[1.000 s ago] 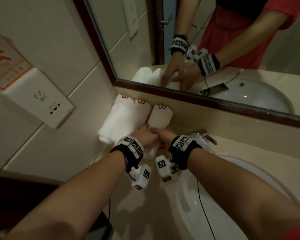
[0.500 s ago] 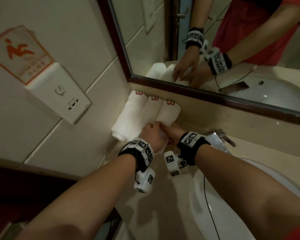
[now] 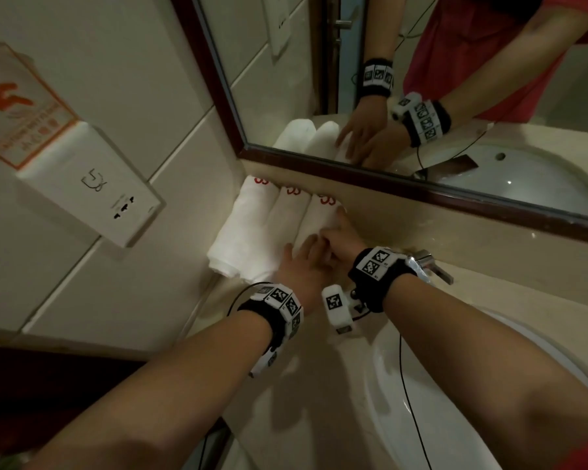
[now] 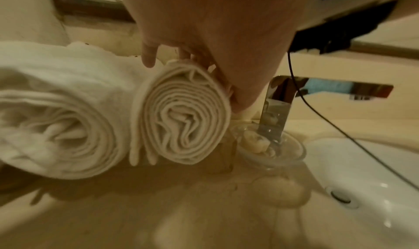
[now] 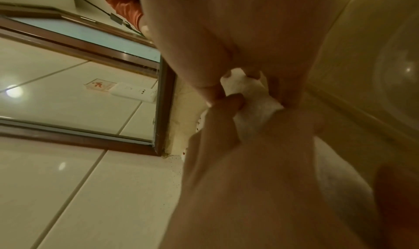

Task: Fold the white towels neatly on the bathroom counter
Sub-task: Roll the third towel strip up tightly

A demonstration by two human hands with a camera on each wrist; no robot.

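Three rolled white towels with red stitching lie side by side on the beige counter [image 3: 302, 385], in the corner under the mirror: the left roll [image 3: 241, 228], the middle roll [image 3: 282, 225] and the right roll [image 3: 316, 218]. My left hand [image 3: 308, 261] wraps over the near end of the right roll [image 4: 183, 116], fingers on top and thumb on its right side. My right hand [image 3: 342, 237] holds the same roll along its right side, and its fingers pinch the cloth [image 5: 251, 95]. The middle roll [image 4: 59, 129] touches the right one.
A chrome faucet [image 3: 428, 266] stands just right of my hands, with a small glass dish [image 4: 272, 149] at its foot. The white basin [image 3: 455, 418] fills the counter's right part. The framed mirror [image 3: 421, 96] is behind, and a socket box [image 3: 92, 184] sits on the tiled left wall.
My right hand has slid farther along the right roll toward the mirror. My left hand stays at the roll's near end. The three rolls have not shifted.
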